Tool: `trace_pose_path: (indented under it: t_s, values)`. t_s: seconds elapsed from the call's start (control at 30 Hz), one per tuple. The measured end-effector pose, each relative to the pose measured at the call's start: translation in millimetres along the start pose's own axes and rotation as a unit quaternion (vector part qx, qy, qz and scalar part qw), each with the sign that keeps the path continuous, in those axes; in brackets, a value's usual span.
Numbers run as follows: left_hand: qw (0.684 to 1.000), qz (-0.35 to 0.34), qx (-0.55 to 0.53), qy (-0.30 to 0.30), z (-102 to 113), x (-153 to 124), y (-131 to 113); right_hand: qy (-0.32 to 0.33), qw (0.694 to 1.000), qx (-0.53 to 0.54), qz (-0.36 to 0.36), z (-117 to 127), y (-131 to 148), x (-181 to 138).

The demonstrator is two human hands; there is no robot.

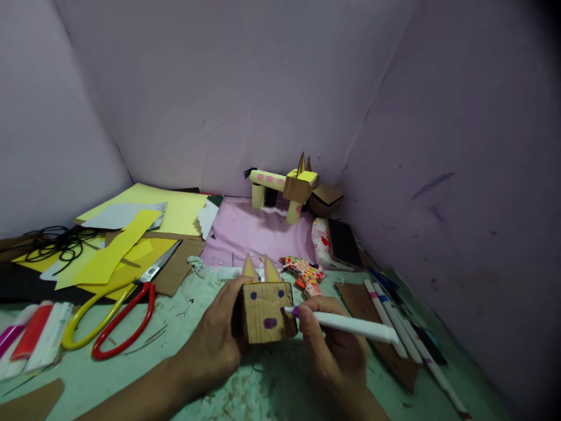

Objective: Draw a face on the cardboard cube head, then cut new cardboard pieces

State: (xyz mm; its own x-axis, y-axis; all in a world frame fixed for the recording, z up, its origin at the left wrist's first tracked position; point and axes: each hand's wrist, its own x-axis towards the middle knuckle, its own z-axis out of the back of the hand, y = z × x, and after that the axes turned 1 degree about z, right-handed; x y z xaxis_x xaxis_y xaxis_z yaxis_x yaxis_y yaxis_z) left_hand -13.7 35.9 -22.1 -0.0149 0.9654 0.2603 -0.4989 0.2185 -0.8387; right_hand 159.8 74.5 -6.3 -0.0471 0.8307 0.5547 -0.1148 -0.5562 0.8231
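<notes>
My left hand [219, 333] grips the left side of a small cardboard box [267, 304] made up as an animal head. Two pointed yellowish ears stand on its top, and its front carries two dark blue eye dots and one purple oval. Between the fingers and thumb of my right hand [333, 345] is a white marker [355, 325] with a purple tip. That tip is at the right part of the box's front; whether it touches the cardboard I cannot tell. The fingers of my left hand behind the box are hidden.
Red-and-yellow scissors [131, 298] lie at left, near yellow paper strips [118, 248] and black cord [61, 245]. A yellow paper animal [280, 181] stands at the back. Several markers [394, 321] and a cardboard piece [405, 368] lie at right, with a phone [344, 240] beyond.
</notes>
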Motion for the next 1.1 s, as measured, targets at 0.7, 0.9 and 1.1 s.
trace_pose_path:
  t_s: [0.7, 0.9, 1.1]
  values:
    - [1.0, -0.014, 0.002, -0.012, -1.4, -1.4, 4.3, 0.003, 1.0, 0.003, 0.027, 0.3, -4.7, -1.9]
    - [1.0, -0.007, 0.018, -0.012, -0.8, -2.0, 5.0, -0.001, 0.999, 0.002, 0.046, -0.5, -5.0, -1.8]
    - [1.0, -0.001, 0.006, -0.007, -0.8, -1.4, 4.5, 0.003, 0.999, 0.012, 0.044, -0.7, -5.1, -2.3]
